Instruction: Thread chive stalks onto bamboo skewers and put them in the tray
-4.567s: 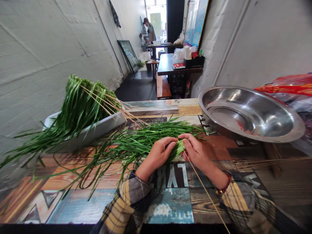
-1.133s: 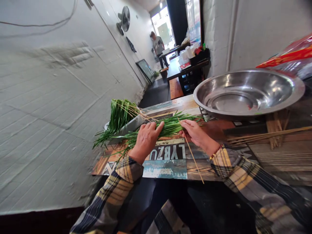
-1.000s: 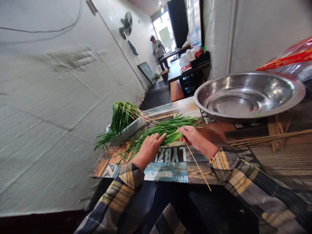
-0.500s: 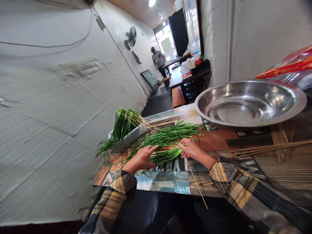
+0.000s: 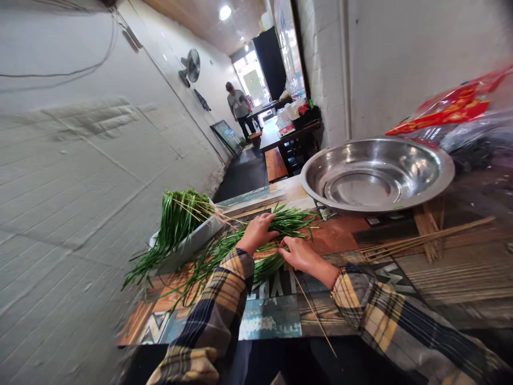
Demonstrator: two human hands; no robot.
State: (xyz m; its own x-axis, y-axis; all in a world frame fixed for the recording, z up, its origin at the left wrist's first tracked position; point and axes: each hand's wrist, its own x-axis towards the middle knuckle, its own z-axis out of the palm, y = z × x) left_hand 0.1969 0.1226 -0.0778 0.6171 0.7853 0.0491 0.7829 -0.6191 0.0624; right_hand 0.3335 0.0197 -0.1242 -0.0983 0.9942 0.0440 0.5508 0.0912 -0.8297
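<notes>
My right hand (image 5: 298,253) is closed around a thin wooden skewer (image 5: 315,313) and the end of a small bunch of chives (image 5: 267,267). The skewer slants down past the table's front edge. My left hand (image 5: 257,233) lies over the larger pile of loose chives (image 5: 290,220), thumb and fingers apart, near the right fingertips. Its wrist and sleeve cover part of the pile and the bunch. To the left, folded chives on skewers (image 5: 182,214) hang over the side of a white tray (image 5: 192,240).
A wide steel basin (image 5: 374,174) stands at the right. Loose skewers (image 5: 428,237) lie in front of it, and red-printed plastic bags (image 5: 449,115) rest behind. A white brick wall (image 5: 80,214) borders the left side. A person (image 5: 239,109) stands far back near tables.
My left hand has moved from the small bunch's left end up and right onto the larger pile. My right hand keeps its hold. The view has shifted to the right.
</notes>
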